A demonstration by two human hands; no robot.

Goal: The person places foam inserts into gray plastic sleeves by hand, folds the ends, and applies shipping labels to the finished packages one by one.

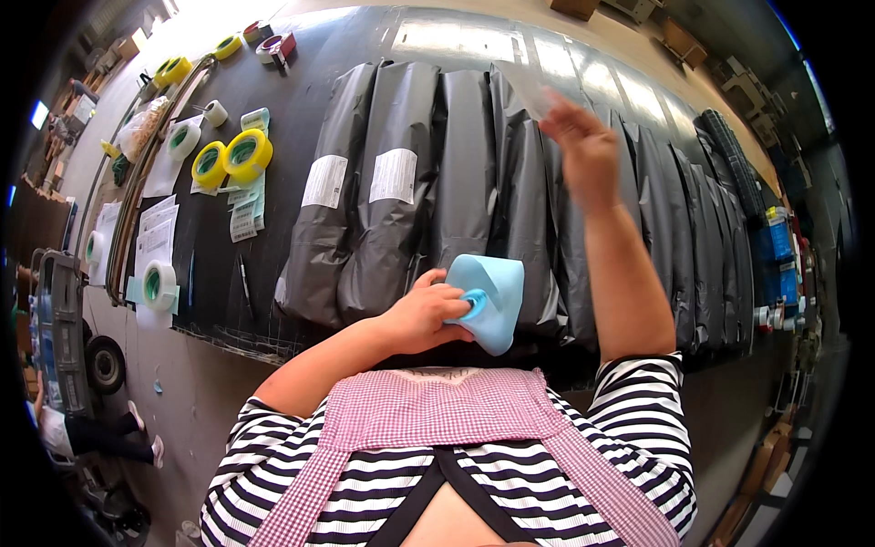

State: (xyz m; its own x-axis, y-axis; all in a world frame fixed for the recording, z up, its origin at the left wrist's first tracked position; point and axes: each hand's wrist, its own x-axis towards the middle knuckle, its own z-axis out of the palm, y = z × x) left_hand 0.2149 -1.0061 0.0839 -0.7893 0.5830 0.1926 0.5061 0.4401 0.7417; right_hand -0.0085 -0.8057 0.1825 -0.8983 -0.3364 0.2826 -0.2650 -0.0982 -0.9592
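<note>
My left hand is closed on a light blue roll of label backing paper, with its fingers hooked into the roll's core. The loose blue sheet flares out to the right, in front of the grey plastic-wrapped packages. Raised over the row, my right hand is smeared by motion. Its fingers pinch a thin pale sheet, blurred too. Beneath that sheet lies a long grey package. Two packages at the left of the row carry white labels. No label shows on the package beside them.
Several more grey packages run to the right. On the dark table's left side lie yellow tape rolls, a white-and-green tape roll, printed slips and a pen. Another person is at the far left.
</note>
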